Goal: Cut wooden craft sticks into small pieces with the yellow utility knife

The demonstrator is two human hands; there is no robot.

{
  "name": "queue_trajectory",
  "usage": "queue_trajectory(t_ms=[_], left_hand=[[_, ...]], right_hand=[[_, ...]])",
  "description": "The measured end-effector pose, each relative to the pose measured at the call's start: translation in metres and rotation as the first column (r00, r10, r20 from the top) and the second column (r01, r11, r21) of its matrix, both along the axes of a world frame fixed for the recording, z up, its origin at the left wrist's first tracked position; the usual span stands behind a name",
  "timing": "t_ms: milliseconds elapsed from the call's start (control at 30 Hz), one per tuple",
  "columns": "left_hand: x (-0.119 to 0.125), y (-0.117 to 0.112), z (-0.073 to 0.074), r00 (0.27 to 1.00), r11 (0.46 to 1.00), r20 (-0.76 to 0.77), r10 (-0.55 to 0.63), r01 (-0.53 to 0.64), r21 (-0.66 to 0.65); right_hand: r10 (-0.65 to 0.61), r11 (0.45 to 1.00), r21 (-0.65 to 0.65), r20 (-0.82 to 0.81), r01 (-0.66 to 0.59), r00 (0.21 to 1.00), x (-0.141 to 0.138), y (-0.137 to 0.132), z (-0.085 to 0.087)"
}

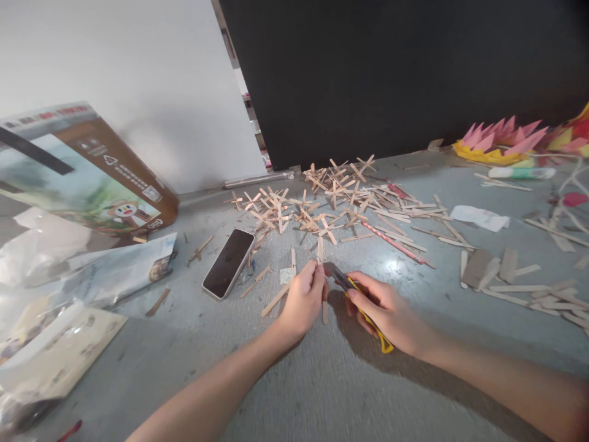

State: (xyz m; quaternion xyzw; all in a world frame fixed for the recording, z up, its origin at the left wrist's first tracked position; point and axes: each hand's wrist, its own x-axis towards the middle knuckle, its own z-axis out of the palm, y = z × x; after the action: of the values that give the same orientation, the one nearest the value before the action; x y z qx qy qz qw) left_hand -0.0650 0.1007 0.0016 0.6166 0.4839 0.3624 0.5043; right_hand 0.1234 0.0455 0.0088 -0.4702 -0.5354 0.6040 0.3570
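My left hand [304, 297] pinches a thin wooden stick [321, 250] that stands upright on the grey floor [322, 380]. My right hand [384, 309] is closed round a yellow utility knife [368, 316], its blade tip touching the stick just right of my left fingers. Other loose sticks [276, 299] lie beside my left hand. Beyond them is a pile of small crossed-stick pieces [317, 199].
A dark phone [229, 262] lies face up to the left. A cardboard box [87, 172] and plastic bags [69, 276] are at far left. Flat sticks [515, 276], a glue tube [522, 173] and pink-yellow paper flowers [501, 142] lie at right. A black panel [405, 73] stands behind.
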Motion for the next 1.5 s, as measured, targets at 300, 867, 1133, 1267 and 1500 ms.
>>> queue_trajectory(t_ms=[300,867,1133,1267,1500], left_hand=[[-0.0002,-0.0018,0.0031,1.0,1.0,0.004,0.003,-0.003,0.0],[-0.0011,-0.0007,0.0009,1.0,1.0,-0.001,-0.01,0.01,-0.009],[-0.001,-0.0004,-0.001,1.0,1.0,0.01,-0.012,0.012,-0.009],[-0.001,-0.0002,-0.0015,1.0,1.0,0.023,-0.014,0.015,-0.022],[-0.0004,-0.0011,0.0014,1.0,1.0,0.011,-0.014,0.014,-0.013]], right_hand=[[-0.003,1.0,0.0,0.015,0.003,1.0,-0.0003,0.001,-0.0003],[-0.007,1.0,-0.007,0.017,0.007,1.0,-0.0007,0.0001,-0.0007],[-0.002,1.0,0.0,0.018,0.002,1.0,-0.0014,0.0002,0.0014],[-0.005,1.0,-0.006,0.018,0.005,1.0,-0.0014,0.0002,0.0008],[-0.001,1.0,-0.008,0.022,0.001,1.0,-0.0009,0.0007,0.0013]])
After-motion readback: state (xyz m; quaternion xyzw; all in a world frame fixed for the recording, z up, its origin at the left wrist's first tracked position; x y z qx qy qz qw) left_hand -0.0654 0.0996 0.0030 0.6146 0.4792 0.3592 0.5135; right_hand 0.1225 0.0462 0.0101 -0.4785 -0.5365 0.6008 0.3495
